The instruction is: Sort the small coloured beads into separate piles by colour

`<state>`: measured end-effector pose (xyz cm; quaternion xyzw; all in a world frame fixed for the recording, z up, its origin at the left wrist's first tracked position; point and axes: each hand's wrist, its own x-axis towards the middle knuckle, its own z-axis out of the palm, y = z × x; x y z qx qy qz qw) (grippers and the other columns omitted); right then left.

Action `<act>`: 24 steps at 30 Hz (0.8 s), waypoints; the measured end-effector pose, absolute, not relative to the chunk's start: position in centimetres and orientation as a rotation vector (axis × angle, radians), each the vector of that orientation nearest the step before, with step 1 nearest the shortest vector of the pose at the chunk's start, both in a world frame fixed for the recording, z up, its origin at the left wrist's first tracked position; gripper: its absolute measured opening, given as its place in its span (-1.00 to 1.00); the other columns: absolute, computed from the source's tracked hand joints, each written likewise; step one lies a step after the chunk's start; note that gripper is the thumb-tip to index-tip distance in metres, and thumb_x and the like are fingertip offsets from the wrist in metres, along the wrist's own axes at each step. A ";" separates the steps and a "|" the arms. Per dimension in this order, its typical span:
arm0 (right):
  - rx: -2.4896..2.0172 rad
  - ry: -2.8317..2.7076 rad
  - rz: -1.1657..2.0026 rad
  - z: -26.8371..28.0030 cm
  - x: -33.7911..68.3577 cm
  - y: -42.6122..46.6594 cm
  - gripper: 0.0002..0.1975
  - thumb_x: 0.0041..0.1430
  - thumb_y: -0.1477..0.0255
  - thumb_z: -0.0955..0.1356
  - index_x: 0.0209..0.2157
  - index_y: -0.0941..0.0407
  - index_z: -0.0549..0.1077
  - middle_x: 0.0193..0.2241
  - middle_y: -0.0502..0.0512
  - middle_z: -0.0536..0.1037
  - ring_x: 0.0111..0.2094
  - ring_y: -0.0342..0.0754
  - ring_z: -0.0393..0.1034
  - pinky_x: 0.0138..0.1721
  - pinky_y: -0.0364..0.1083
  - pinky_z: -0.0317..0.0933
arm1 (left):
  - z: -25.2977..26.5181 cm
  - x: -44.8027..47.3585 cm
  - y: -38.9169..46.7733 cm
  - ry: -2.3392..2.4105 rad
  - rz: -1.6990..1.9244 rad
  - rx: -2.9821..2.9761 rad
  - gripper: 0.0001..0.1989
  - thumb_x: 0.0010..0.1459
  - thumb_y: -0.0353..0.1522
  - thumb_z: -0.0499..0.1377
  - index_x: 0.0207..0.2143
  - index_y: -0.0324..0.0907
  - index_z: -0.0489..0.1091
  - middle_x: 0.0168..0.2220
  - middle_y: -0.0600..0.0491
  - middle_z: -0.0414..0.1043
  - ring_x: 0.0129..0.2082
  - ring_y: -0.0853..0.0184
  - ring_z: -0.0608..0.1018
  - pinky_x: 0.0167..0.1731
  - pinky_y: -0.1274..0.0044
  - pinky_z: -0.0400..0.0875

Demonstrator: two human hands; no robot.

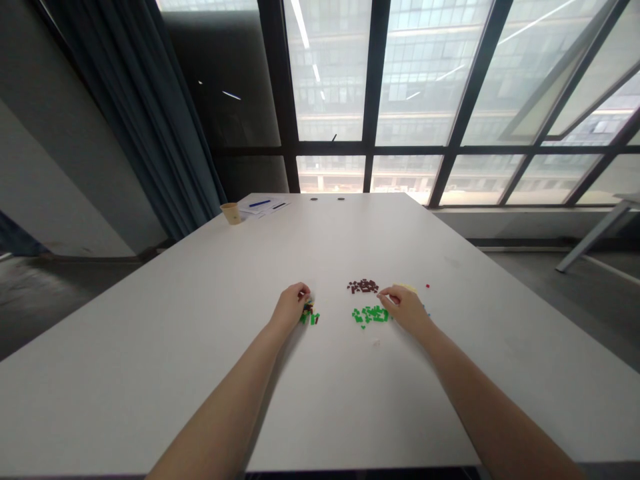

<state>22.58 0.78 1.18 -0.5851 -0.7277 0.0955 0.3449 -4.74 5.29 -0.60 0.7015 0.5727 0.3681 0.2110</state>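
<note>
My left hand (291,305) is at a small mixed pile of bricks (310,316), green, brown and some yellow, and partly covers it. Its fingers are curled together, with a dark brown speck at the fingertips that is too small to name. To the right, my right hand (407,308) hovers by the right end of a heap of green bricks (370,314). Its thumb and fingers are pinched, and whatever they hold is hidden. Behind the green heap lies a heap of brown bricks (363,287). Yellow bricks (409,288) show partly behind my right hand.
One red brick (427,286) lies beyond my right hand, and a few pale pieces (377,343) lie in front of the green heap. A paper cup (231,213) stands at the white table's (320,247) far left edge, beside papers with a blue pen (259,203).
</note>
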 end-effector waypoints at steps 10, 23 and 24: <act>-1.487 -1.898 0.298 1.4 22.1 0.3 -0.76 0.03 0.37 0.22 -0.44 0.15 0.48 -0.65 -0.02 0.29 -0.56 -0.15 0.16 -0.47 -0.17 0.02 | 2.1 -1.7 1.6 1.215 1.202 2.045 -0.87 0.00 -0.35 0.11 -0.33 -0.14 0.30 -0.34 0.07 0.42 -0.31 0.37 0.43 -0.26 0.49 0.30; -1.354 -1.950 0.295 2.0 21.0 -0.4 -0.82 0.04 0.42 0.24 -0.41 0.13 0.47 -0.62 -0.02 0.31 -0.53 -0.15 0.19 -0.42 -0.16 0.09 | 2.5 -0.8 0.5 1.267 1.118 2.060 -0.87 0.01 -0.30 0.12 -0.35 -0.12 0.30 -0.30 0.02 0.40 -0.24 0.30 0.40 -0.24 0.47 0.29; -1.313 -1.967 0.297 2.1 20.6 -0.7 -0.83 0.04 0.41 0.25 -0.39 0.11 0.46 -0.59 -0.01 0.33 -0.50 -0.15 0.21 -0.39 -0.15 0.10 | 2.5 -0.7 0.4 1.263 1.115 2.044 -0.85 -0.01 -0.31 0.13 -0.33 -0.11 0.28 -0.31 0.04 0.40 -0.25 0.31 0.40 -0.24 0.47 0.28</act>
